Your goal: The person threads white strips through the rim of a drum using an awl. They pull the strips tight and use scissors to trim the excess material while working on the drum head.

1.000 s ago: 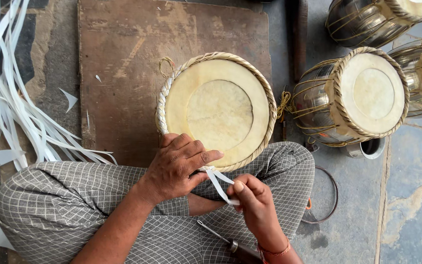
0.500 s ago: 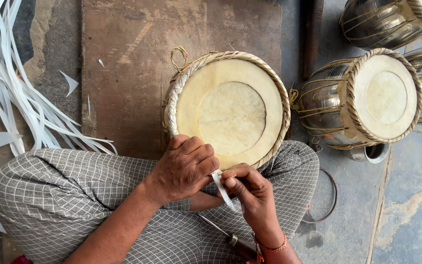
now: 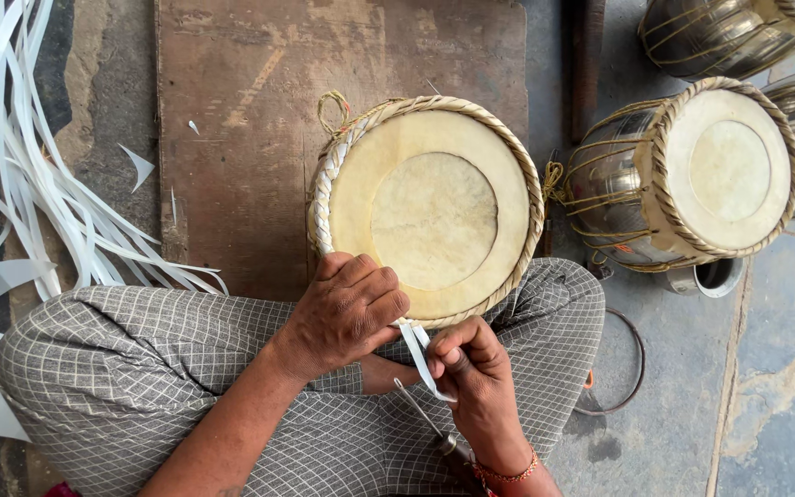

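A round drum head [image 3: 430, 210] with a pale skin and a braided rim stands between my knees on a brown board [image 3: 259, 110]. My left hand [image 3: 347, 308] rests on the near rim, fingers curled over it. My right hand [image 3: 471, 377] pinches a white strip [image 3: 420, 354] that comes off the rim, and a thin metal tool [image 3: 420, 419] lies along its palm side. Part of the rim at the left is wrapped in white strip.
A heap of long white strips [image 3: 39, 202] lies at the left. Finished metal drums [image 3: 692, 179] lie at the right, another [image 3: 720, 32] above. A small cup [image 3: 715, 276] and a metal ring [image 3: 623, 368] sit by my right knee.
The view has shifted so the drum sits lower and more central. My right hand has drawn the white strip down and closer to the left hand at the rim.
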`<action>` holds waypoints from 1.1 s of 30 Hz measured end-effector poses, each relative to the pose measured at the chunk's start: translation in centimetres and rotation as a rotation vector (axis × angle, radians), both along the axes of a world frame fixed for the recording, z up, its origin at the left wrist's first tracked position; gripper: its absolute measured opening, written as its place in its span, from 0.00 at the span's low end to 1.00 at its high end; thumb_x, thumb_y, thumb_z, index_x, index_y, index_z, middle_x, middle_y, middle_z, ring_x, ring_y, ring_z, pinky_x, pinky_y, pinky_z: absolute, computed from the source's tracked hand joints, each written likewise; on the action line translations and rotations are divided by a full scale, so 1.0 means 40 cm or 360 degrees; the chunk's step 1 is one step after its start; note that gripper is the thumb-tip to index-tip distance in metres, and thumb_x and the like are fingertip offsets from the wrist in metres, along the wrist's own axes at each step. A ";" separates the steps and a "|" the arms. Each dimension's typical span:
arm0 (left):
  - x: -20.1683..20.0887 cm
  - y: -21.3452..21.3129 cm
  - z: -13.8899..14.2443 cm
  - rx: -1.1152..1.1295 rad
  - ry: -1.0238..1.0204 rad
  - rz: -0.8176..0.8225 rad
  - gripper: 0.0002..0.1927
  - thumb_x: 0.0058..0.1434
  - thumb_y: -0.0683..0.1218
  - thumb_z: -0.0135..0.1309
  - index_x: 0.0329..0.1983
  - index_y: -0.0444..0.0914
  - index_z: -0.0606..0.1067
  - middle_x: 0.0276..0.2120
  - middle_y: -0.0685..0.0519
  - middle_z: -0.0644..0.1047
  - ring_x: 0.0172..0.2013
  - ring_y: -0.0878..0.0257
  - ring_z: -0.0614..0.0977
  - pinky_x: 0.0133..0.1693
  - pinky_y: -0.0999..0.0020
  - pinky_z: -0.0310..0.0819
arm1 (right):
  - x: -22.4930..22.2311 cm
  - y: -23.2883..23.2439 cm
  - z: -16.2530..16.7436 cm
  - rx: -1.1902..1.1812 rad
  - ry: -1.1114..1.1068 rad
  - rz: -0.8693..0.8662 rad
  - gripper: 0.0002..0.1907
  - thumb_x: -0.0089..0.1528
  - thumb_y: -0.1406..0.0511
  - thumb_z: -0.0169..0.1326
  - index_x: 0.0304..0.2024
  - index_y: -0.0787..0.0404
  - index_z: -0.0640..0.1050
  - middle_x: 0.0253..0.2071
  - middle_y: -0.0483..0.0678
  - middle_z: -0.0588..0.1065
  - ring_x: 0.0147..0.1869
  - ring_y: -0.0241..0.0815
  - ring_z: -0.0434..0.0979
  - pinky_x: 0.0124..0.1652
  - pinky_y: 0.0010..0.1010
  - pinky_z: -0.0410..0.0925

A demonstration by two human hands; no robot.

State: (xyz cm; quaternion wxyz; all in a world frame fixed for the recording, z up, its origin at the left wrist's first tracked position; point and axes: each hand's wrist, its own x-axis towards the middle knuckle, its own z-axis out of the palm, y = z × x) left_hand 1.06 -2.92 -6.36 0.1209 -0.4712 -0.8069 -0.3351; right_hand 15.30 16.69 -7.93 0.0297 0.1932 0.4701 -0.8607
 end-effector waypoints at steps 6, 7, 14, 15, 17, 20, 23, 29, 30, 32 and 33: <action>-0.001 0.008 0.012 -0.0015 0.0000 0.0026 0.17 0.52 0.52 0.68 0.40 0.48 0.73 0.36 0.61 0.71 0.44 0.64 0.73 0.53 0.60 0.59 | -0.033 0.015 0.042 0.0062 0.0125 0.0095 0.04 0.69 0.68 0.54 0.42 0.65 0.74 0.36 0.51 0.79 0.27 0.30 0.70 0.25 0.20 0.63; -0.003 0.012 0.010 0.0011 0.0042 0.0043 0.15 0.54 0.52 0.67 0.40 0.48 0.74 0.36 0.61 0.71 0.43 0.64 0.73 0.53 0.60 0.59 | -0.035 0.018 0.055 0.0191 0.0150 0.0061 0.05 0.68 0.67 0.53 0.42 0.65 0.74 0.41 0.51 0.79 0.29 0.31 0.71 0.29 0.21 0.66; -0.010 0.043 -0.008 0.0130 0.0310 0.0106 0.07 0.63 0.49 0.60 0.43 0.48 0.78 0.38 0.63 0.72 0.45 0.65 0.73 0.54 0.60 0.60 | 0.106 0.093 0.138 0.1656 -0.0333 0.0567 0.15 0.61 0.58 0.59 0.44 0.60 0.77 0.43 0.49 0.77 0.44 0.40 0.80 0.46 0.32 0.77; -0.011 0.046 -0.010 0.0104 0.0337 0.0106 0.06 0.64 0.49 0.60 0.43 0.46 0.78 0.39 0.62 0.73 0.46 0.65 0.74 0.55 0.60 0.60 | 0.147 0.105 0.132 0.1993 -0.0554 0.0862 0.15 0.59 0.56 0.62 0.42 0.58 0.79 0.40 0.47 0.78 0.44 0.41 0.80 0.45 0.33 0.78; -0.024 0.048 -0.012 0.0103 0.0383 0.0088 0.07 0.65 0.51 0.60 0.42 0.45 0.78 0.40 0.59 0.74 0.45 0.62 0.73 0.53 0.60 0.60 | 0.220 0.116 0.093 0.2122 -0.0353 0.1272 0.33 0.51 0.54 0.68 0.55 0.60 0.74 0.47 0.54 0.73 0.53 0.54 0.77 0.50 0.46 0.71; -0.063 0.049 -0.003 0.0186 0.0204 0.0116 0.09 0.65 0.52 0.62 0.39 0.44 0.78 0.37 0.58 0.75 0.42 0.60 0.73 0.48 0.61 0.59 | 0.303 0.110 0.025 0.2273 -0.0247 0.1190 0.29 0.58 0.50 0.65 0.57 0.52 0.76 0.47 0.48 0.76 0.53 0.45 0.81 0.52 0.40 0.74; -0.102 0.038 0.024 0.0367 -0.0106 0.0202 0.13 0.61 0.55 0.63 0.38 0.42 0.78 0.35 0.57 0.75 0.40 0.60 0.73 0.46 0.60 0.58 | 0.331 0.151 0.041 0.1699 0.0096 0.1110 0.26 0.64 0.54 0.65 0.60 0.57 0.75 0.48 0.51 0.78 0.55 0.45 0.82 0.53 0.39 0.73; -0.188 0.046 0.081 0.0455 -0.0367 0.0501 0.17 0.62 0.58 0.63 0.30 0.42 0.77 0.29 0.57 0.74 0.35 0.61 0.75 0.47 0.59 0.59 | 0.183 0.131 0.205 0.0802 -0.0609 0.0535 0.30 0.59 0.61 0.59 0.64 0.54 0.72 0.40 0.51 0.80 0.32 0.36 0.73 0.33 0.31 0.69; -0.193 0.053 0.082 0.0450 -0.0451 0.0557 0.17 0.64 0.58 0.63 0.28 0.42 0.77 0.27 0.58 0.74 0.34 0.62 0.75 0.47 0.59 0.59 | 0.141 0.111 0.226 0.0912 -0.0509 0.0494 0.29 0.60 0.61 0.58 0.65 0.55 0.72 0.39 0.50 0.80 0.31 0.35 0.72 0.31 0.30 0.68; -0.196 0.069 0.080 0.0477 -0.0442 0.0597 0.17 0.63 0.58 0.61 0.26 0.42 0.78 0.26 0.58 0.74 0.34 0.61 0.75 0.46 0.60 0.58 | 0.065 0.076 0.261 0.1280 -0.0326 0.0470 0.29 0.61 0.60 0.56 0.65 0.54 0.71 0.39 0.47 0.79 0.29 0.33 0.73 0.30 0.28 0.71; -0.195 0.074 0.076 0.0488 -0.0445 0.0614 0.18 0.63 0.57 0.61 0.26 0.41 0.78 0.26 0.58 0.74 0.35 0.61 0.75 0.46 0.60 0.58 | 0.038 0.059 0.274 0.1462 -0.0240 0.0455 0.28 0.62 0.59 0.55 0.65 0.54 0.71 0.38 0.45 0.79 0.28 0.32 0.74 0.29 0.27 0.72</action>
